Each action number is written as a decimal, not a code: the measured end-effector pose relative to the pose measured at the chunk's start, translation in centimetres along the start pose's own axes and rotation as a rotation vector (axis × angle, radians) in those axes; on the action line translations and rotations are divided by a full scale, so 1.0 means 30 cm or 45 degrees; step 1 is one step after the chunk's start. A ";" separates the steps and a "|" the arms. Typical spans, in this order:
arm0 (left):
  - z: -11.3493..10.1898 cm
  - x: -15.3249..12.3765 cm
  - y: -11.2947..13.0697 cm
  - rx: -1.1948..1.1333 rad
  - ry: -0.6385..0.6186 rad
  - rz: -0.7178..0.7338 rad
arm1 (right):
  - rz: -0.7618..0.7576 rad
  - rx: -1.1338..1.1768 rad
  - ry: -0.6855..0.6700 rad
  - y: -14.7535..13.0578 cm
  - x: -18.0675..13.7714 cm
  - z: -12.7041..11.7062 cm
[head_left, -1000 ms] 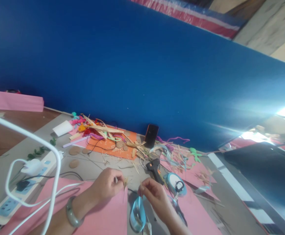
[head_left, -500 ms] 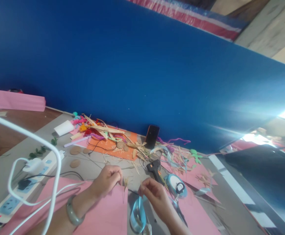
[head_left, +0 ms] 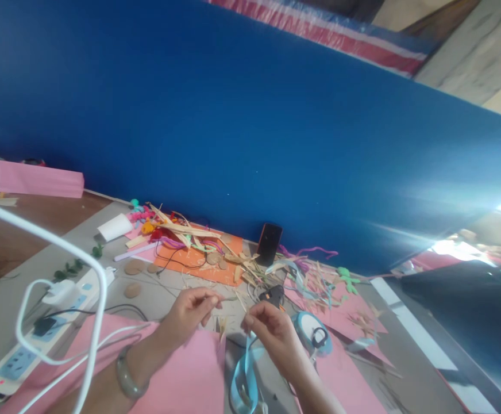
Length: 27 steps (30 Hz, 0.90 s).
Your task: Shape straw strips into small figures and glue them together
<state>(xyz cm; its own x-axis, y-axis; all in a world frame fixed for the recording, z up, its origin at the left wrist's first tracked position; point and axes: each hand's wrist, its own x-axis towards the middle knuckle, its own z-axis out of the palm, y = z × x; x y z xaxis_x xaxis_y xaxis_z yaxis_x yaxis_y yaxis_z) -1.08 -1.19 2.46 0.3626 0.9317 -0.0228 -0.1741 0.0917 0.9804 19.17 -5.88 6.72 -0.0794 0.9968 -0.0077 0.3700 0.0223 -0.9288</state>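
Note:
My left hand [head_left: 193, 309], with a bangle [head_left: 128, 374] on its wrist, is closed in a pinch over the pink paper [head_left: 181, 376]. A thin pale sliver shows at its fingertips, too small to name. My right hand [head_left: 272, 330] pinches the end of a light blue ribbon [head_left: 245, 379], which hangs in a loop below the fingers. Between the hands, a small tuft of dried straw [head_left: 221, 325] lies at the paper's edge. Just beyond my right hand sits a black glue gun [head_left: 273, 295], partly hidden. A ribbon roll [head_left: 313, 332] lies to the right, a black ring on it.
A power strip [head_left: 22, 361] with plugs and a white cable [head_left: 97, 322] occupies the left. Straw strips [head_left: 185, 229], wooden discs [head_left: 133, 290] and orange paper [head_left: 228, 276] lie toward the back. A phone [head_left: 269, 244] leans against the blue partition [head_left: 233, 126].
My left hand has lifted away from the straw tuft and its fingertips have moved right, toward my right hand. My right hand has risen slightly with the ribbon and now covers part of the glue gun.

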 end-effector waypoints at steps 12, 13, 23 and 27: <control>-0.006 0.007 0.038 0.040 0.279 0.058 | -0.130 0.037 0.044 -0.066 0.114 0.101; -0.006 0.006 0.034 0.079 0.293 0.082 | -0.138 0.050 0.033 -0.066 0.121 0.107; -0.013 0.009 -0.020 0.435 0.403 0.303 | -0.131 0.092 -0.013 -0.048 0.160 0.111; -0.013 0.011 -0.022 0.462 0.397 0.292 | -0.148 0.118 -0.010 -0.036 0.160 0.117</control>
<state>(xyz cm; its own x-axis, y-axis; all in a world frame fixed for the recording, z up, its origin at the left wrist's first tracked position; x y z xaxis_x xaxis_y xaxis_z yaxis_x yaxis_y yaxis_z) -1.20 -0.81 1.72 0.0531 0.9790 0.1970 0.1314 -0.2024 0.9704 15.14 -1.39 6.40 -0.1244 0.9873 0.0989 0.2711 0.1297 -0.9538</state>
